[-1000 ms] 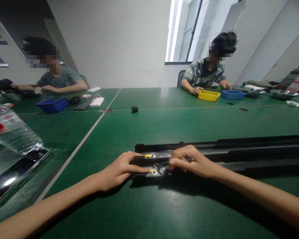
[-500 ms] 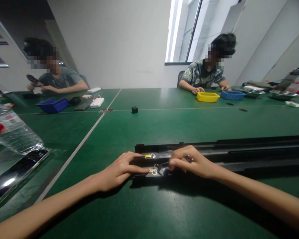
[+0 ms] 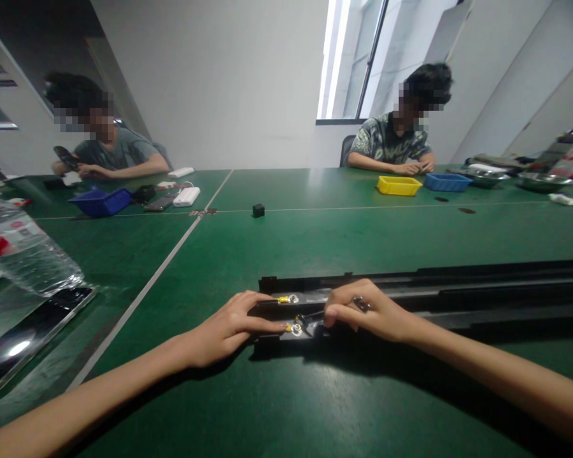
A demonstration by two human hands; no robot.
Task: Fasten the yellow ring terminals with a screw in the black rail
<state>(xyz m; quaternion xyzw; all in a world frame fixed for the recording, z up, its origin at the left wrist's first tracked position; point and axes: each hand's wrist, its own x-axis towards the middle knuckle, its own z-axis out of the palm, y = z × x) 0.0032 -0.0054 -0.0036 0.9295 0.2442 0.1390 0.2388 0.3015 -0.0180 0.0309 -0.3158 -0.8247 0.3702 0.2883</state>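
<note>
My right hand [image 3: 363, 310] is closed round a small metal wrench [image 3: 315, 315]. The wrench's ring end shows above my fingers, and its open jaw lies beside a bolted ring terminal [image 3: 297, 329]. My left hand [image 3: 229, 326] rests at the left end of a long black metal channel [image 3: 386, 296]. Its thumb and forefinger are stretched out and apart; the thumb tip touches the near terminal's yellow sleeve. The forefinger tip reaches the yellow sleeve of a second ring terminal [image 3: 293, 299] on the farther rail. Whether the wrench jaw touches the near bolt I cannot tell.
At left, a phone [image 3: 33, 340] lies beside a tilted plastic bottle [image 3: 33, 245]. A small black cube [image 3: 258, 210] sits mid-table. Across the table are a blue bin [image 3: 102, 202], a yellow bin [image 3: 398, 186], a lighter blue bin [image 3: 447, 182] and two seated people.
Both my hands and the wrench look the same. The person at far right has drawn a hand back from the yellow bin and brought both hands together. The person at left has shifted a handheld object slightly.
</note>
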